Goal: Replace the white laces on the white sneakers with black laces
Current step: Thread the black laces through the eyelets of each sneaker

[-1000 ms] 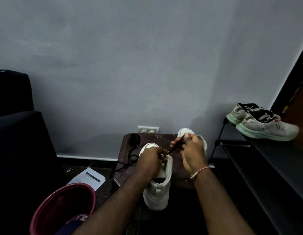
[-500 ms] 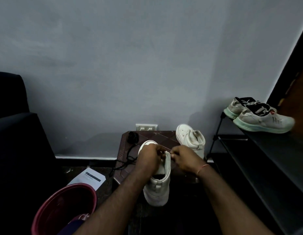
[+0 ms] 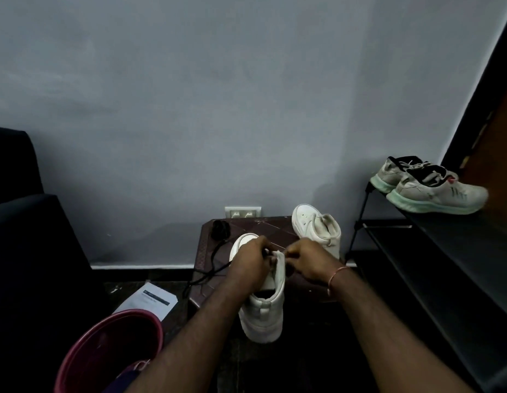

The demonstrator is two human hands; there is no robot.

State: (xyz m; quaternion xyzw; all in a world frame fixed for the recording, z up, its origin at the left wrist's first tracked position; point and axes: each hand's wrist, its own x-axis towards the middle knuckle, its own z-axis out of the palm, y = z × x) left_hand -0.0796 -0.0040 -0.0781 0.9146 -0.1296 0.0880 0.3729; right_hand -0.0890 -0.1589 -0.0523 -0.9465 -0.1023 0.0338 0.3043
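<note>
A white high-top sneaker (image 3: 263, 313) stands heel toward me on the front edge of a small brown table (image 3: 275, 226). My left hand (image 3: 251, 260) grips its upper from the left. Opposite it, my right hand (image 3: 307, 259) pinches with curled fingers at the top edge of the right eyelet flap, where a short dark piece of the black lace (image 3: 265, 252) shows between both hands. More black lace (image 3: 215, 269) trails off the table's left side. The second white sneaker (image 3: 317, 231) sits unlaced at the table's back right.
A shoe rack (image 3: 433, 251) at the right carries a pair of grey trainers (image 3: 433, 188). A red bucket (image 3: 105, 350) and a paper sheet (image 3: 150, 300) lie on the floor at the left, beside a dark chair (image 3: 25, 236). A wall socket (image 3: 242, 212) is behind the table.
My right hand came down from a raised pull on the black lace and now pinches close to the sneaker's flap. My left hand stayed on the shoe.
</note>
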